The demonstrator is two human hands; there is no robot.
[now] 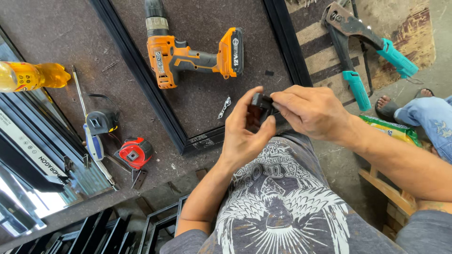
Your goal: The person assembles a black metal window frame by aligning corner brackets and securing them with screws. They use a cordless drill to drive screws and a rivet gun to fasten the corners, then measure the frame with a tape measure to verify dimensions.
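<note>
Both of my hands meet over the near edge of the dark workbench (56,42), holding one small black part (260,105) between them. My left hand (242,134) cups it from below with thumb and fingers around it. My right hand (308,110) pinches its top from the right. Just beyond my hands lies a black metal frame (155,101), its near corner beside my left hand. An orange cordless drill (188,54) rests inside the frame, and a small silver metal piece (225,107) lies on the bench close to my left fingers.
A red tape measure (135,152), a black tape measure (101,121), a yellow bottle (28,76) and long metal profiles (33,150) are at the left. A teal-handled rivet tool (360,47) lies at the upper right. Another person's sandalled foot (388,107) is at the right edge.
</note>
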